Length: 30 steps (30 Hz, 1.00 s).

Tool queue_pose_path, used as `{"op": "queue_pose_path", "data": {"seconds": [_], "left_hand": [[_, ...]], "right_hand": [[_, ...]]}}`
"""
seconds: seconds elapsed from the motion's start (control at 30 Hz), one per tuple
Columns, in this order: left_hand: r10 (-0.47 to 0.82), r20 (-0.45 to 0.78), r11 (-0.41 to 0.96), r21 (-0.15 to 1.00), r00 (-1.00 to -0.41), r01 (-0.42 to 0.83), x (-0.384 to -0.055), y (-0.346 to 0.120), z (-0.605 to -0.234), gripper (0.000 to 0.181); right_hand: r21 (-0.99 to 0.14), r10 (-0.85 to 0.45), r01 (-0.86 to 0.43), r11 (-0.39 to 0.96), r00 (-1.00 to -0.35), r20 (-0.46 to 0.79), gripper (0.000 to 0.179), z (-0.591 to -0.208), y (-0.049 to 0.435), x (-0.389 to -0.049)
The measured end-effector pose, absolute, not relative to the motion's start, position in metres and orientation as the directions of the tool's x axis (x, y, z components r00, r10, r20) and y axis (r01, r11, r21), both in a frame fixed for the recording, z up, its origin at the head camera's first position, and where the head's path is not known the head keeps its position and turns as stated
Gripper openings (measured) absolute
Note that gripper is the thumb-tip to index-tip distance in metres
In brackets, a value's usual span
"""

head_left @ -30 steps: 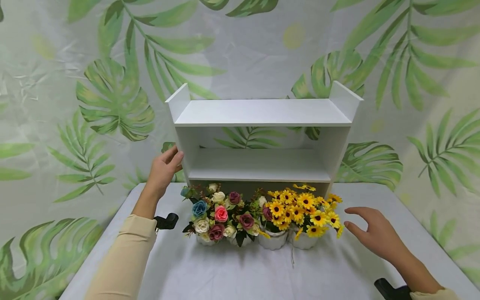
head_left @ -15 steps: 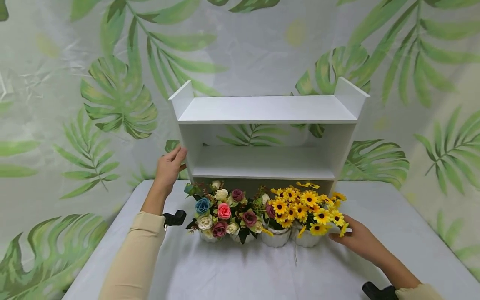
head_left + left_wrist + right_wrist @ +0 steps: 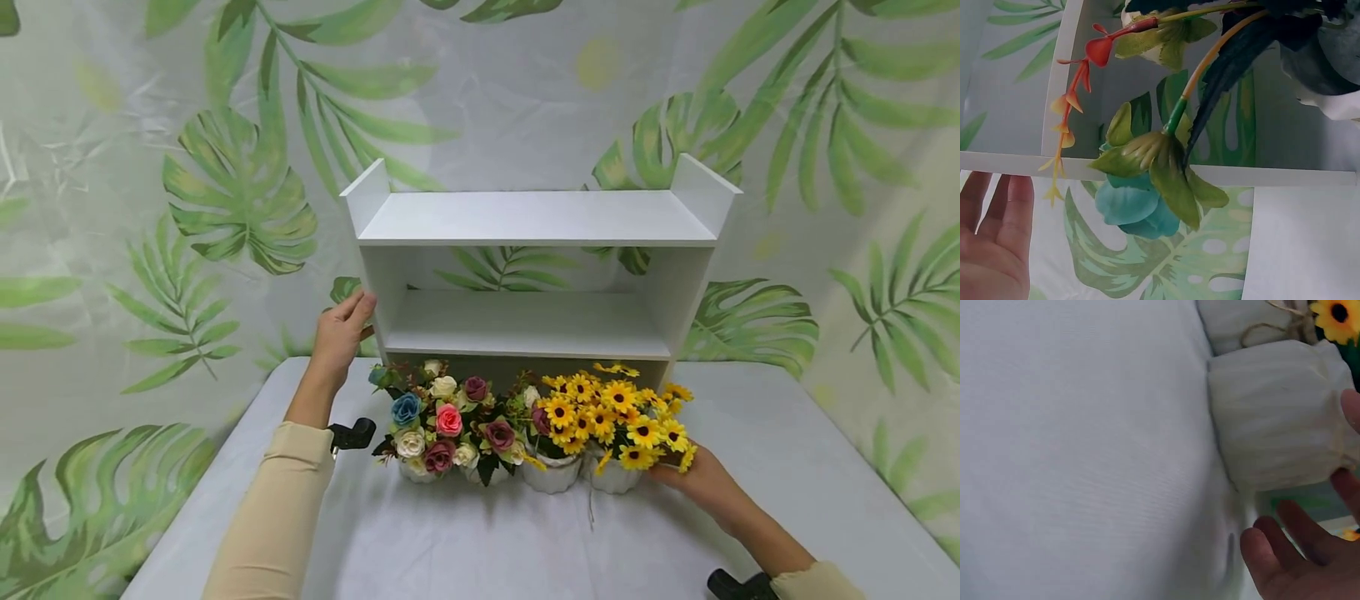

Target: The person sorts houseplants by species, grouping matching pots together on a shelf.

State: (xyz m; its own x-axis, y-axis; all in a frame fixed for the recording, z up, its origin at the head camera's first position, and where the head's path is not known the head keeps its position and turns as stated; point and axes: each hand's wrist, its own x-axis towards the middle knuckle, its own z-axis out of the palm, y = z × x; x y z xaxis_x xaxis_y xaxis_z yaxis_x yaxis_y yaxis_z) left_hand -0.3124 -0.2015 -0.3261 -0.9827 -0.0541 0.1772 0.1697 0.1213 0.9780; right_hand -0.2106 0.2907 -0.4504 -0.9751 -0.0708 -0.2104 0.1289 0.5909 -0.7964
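Note:
A white shelf unit (image 3: 537,218) stands at the back of the table. My left hand (image 3: 340,335) is at its left side; in the left wrist view the fingertips (image 3: 1019,187) meet the panel edge, fingers extended. My right hand (image 3: 705,487) is beside the rightmost white flowerpot (image 3: 617,478), which holds yellow artificial sunflowers (image 3: 618,396). In the right wrist view thumb and forefinger are spread at the rim of that pot (image 3: 1279,415), and the other fingers are loosely bent away from it. The sunflowers partly hide this hand in the head view.
Beside it in the row is another white pot (image 3: 551,477) with sunflowers. Pots of artificial roses (image 3: 448,421), in pink, blue, cream and mauve, stand left in front of the lower shelf. A leaf-patterned cloth (image 3: 517,92) hangs behind the white-covered table (image 3: 480,558).
My right hand has moved left, from apart on the table's right side up to the rightmost pot. My left hand stays at the shelf's side. The view has shifted slightly.

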Motion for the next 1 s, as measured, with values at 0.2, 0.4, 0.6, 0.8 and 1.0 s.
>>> {"op": "queue_pose_path", "data": {"seconds": [0.2,0.4,0.6,0.8,1.0], "left_hand": [[-0.052,0.175,0.128,0.977,-0.983,0.167,-0.312,-0.201,-0.325,0.063],[-0.057,0.166,0.134,0.978,-0.984,0.157,-0.311,-0.202,-0.326,0.066],[-0.067,0.179,0.106,0.979,-0.982,0.172,-0.313,-0.199,-0.328,0.065],[-0.079,0.167,0.098,0.982,-0.983,0.159,-0.315,-0.199,-0.327,0.063],[-0.061,0.166,0.081,0.984,-0.984,0.161,-0.316,-0.202,-0.328,0.063]], "right_hand": [[-0.856,-0.055,0.179,0.486,-0.970,-0.235,0.092,-0.456,0.279,-0.209],[-0.883,0.006,0.253,0.395,-0.962,-0.272,0.097,-0.464,0.259,-0.214],[-0.860,0.029,0.234,0.454,-0.968,-0.248,0.096,-0.469,0.247,-0.217],[-0.871,0.029,0.208,0.446,-0.976,-0.218,0.101,-0.469,0.245,-0.218],[-0.876,0.069,0.197,0.441,-0.980,-0.185,0.099,-0.469,0.243,-0.216]]}}
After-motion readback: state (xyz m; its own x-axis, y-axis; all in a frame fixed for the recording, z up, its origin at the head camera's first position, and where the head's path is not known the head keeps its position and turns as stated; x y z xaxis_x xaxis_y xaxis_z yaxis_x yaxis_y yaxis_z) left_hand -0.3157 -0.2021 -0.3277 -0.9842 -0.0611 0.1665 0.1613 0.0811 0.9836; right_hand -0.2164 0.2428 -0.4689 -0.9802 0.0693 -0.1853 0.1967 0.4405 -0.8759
